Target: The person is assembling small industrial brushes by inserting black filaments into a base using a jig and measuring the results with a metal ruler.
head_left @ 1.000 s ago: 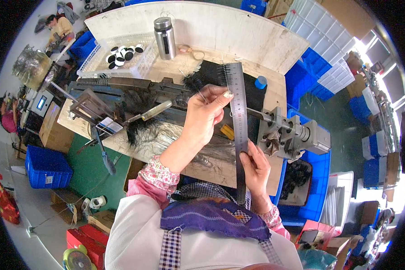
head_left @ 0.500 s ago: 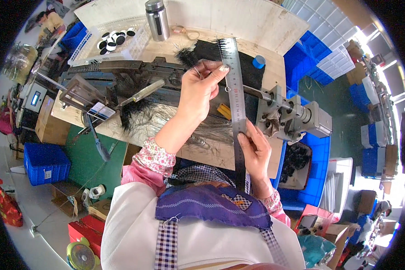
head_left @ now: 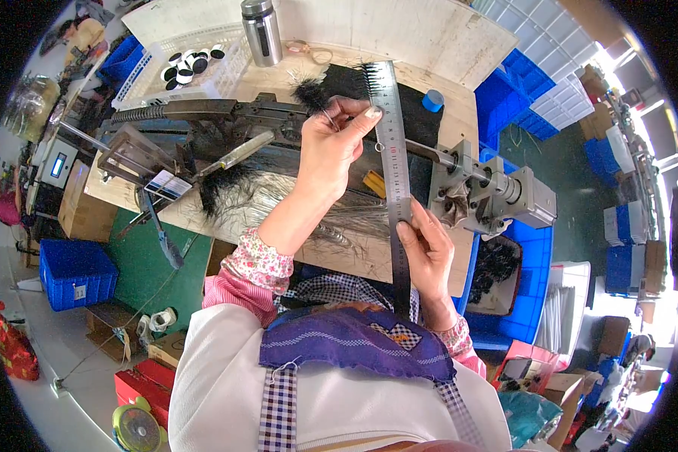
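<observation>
A steel ruler (head_left: pixel 396 162) stands nearly upright in front of me, above a wooden table. My right hand (head_left: pixel 429 248) grips its lower part, thumb in front. My left hand (head_left: pixel 331 147) is closed in a pinch at the ruler's upper left edge, thumb pressed there. It holds a black feathery strand (head_left: pixel 369 75), whose fine tips stick out along the ruler's top. A fluffy black tuft (head_left: pixel 309 94) shows beyond the left fingers; whether it joins that strand I cannot tell. Below the left wrist, thin dark and silvery strands (head_left: pixel 271 200) lie spread on the table.
A long dark metal machine (head_left: pixel 218 117) crosses the table, with a motor unit (head_left: pixel 527 197) at its right. Behind stand a white basket (head_left: pixel 230 75) of black-and-white rolls and a steel flask (head_left: pixel 261 34). A blue cap (head_left: pixel 432 102) sits on a black mat (head_left: pixel 414 120).
Almost nothing has changed. Both hands and the ruler have shifted very slightly up and left in the picture, with the same grip.
</observation>
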### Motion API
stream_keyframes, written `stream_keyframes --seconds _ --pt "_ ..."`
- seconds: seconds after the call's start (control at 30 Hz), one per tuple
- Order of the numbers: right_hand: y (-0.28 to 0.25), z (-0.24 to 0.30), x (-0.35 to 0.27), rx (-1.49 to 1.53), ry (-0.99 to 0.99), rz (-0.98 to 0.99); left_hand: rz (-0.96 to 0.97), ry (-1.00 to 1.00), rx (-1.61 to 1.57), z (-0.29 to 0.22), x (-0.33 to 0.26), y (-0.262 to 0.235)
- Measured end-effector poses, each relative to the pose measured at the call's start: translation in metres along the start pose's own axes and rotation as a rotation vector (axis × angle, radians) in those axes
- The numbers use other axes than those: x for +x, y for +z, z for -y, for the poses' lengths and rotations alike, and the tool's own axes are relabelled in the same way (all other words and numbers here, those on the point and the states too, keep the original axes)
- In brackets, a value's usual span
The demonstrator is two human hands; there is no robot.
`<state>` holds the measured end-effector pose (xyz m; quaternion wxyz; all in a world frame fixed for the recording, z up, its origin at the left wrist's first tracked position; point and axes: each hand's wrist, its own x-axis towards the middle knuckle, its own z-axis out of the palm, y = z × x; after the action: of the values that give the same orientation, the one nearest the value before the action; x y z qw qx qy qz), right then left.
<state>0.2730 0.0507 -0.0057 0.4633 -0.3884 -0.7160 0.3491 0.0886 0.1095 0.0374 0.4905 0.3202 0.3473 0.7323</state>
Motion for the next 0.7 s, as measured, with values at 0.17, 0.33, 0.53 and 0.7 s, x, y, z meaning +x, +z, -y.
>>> stream_keyframes --seconds 0.17,0.33,0.53,0.7 --pt "0.0007 -0.0014 0.0 0.02 -0.004 -0.005 0.005 -0.02 -0.022 -0.0004 -0.0004 0.0003" --pt "0.0006 -0.0014 0.0001 0.002 -0.021 -0.005 0.002 -0.014 -0.001 0.0002 -0.0002 -0.0003" --pt "0.0007 -0.003 -0.0027 0.039 0.008 -0.003 -0.024 0.033 0.108 0.0008 -0.0017 0.0009" --pt "0.0017 -0.0016 -0.0035 0.057 0.015 0.002 -0.011 0.007 0.042 0.0002 -0.0029 0.0"
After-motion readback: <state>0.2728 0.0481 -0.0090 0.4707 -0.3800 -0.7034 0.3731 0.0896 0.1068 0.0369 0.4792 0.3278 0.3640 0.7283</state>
